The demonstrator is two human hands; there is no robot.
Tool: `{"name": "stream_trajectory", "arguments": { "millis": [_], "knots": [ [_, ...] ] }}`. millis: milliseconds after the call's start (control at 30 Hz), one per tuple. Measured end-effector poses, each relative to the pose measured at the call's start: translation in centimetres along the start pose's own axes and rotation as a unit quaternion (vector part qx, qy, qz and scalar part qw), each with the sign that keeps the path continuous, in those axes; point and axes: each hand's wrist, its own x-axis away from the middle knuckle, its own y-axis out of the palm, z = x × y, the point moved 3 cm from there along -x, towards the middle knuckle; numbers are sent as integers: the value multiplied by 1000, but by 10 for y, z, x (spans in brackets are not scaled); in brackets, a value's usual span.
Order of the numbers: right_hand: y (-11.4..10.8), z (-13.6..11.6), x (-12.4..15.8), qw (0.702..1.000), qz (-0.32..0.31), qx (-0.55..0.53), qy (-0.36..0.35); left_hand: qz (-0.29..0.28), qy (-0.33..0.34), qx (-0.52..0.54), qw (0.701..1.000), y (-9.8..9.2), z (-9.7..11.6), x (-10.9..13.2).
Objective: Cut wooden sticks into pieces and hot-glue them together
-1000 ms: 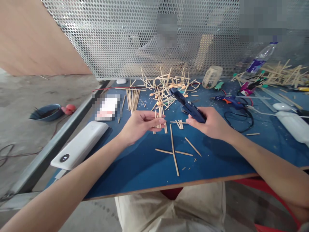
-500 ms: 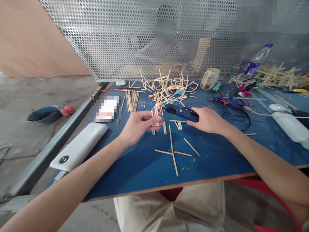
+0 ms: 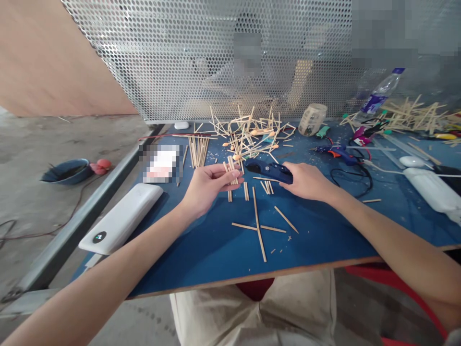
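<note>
My left hand is closed, thumb against fingers, around several thin wooden sticks that poke up past the fingertips. In my right hand is a dark blue hand cutter with a round metal pivot; its front end points left, just beside the held sticks, and its cutting edges cannot be made out. Short cut sticks lie on the blue table below both hands. Nearer me, longer sticks lie in a cross, with a loose stick to their right.
Behind my hands is a tangle of joined sticks with orange pieces. A clear jar, a blue glue gun and a water bottle stand or lie right. A white power bank lies left. Perforated metal sheet backs the table.
The cutter has dropped slightly, and its handles look closer together. The sticks in my left hand now lean differently, and one more short stick shows among those below the cutter.
</note>
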Motion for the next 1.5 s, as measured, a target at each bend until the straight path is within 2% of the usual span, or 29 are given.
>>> {"name": "stream_trajectory", "arguments": {
  "millis": [233,433,567,767,933,1133,1300,1500],
  "knots": [
    [1,-2,-3,1000,17,-5,-3,39,49,42,997,-1,9,0],
    [2,-4,-4,1000,6,9,-13,23,48,57,997,1,7,0],
    [2,-8,-4,999,30,-7,-33,31,46,51,997,2,8,0],
    [4,-7,-7,999,22,-17,-19,39,50,43,997,2,9,0],
    [0,-2,-9,999,43,-18,10,30,52,53,997,2,9,0],
    [-2,-3,-7,1000,3,20,15,28,55,52,997,1,8,0],
    [-4,-7,-2,999,18,33,9,27,64,63,996,0,8,-1],
    [0,-3,-3,998,8,59,13,31,59,64,996,-2,6,-2]
  ]
}}
